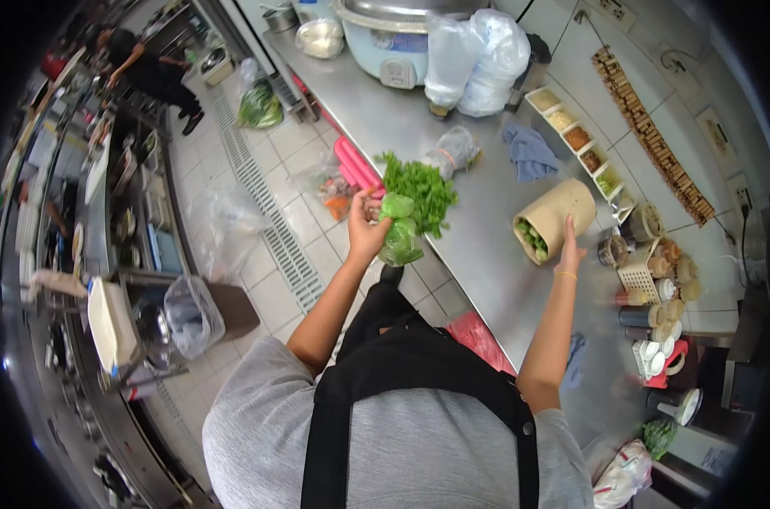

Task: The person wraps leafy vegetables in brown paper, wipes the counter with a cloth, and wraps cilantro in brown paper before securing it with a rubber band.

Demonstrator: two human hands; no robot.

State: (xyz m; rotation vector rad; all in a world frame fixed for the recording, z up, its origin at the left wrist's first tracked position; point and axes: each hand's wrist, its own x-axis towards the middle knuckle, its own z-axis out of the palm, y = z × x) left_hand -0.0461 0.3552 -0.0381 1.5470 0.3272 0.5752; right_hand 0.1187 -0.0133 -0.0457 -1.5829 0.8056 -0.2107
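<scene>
My left hand (pixel 369 227) pinches a small clear bag of green leaves (pixel 399 237) in front of the steel counter's edge. Just beyond it, a bunch of leafy green herbs (pixel 420 188) lies at that edge. My right hand (pixel 570 244) rests with stretched fingers against the side of a tan container (pixel 563 214), which lies tilted on the counter with green vegetables (pixel 532 241) showing in its mouth. Between the herbs and the container, farther back, sit a tied plastic bag (pixel 454 151) and a blue cloth (pixel 529 153).
A big rice cooker (pixel 391 42) and plastic bags (pixel 478 64) stand at the counter's far end. Along the wall are a row of spice trays (pixel 578 137) and several sauce bottles (pixel 656 314). A bin (pixel 194 318) and another person (pixel 143 68) are at left.
</scene>
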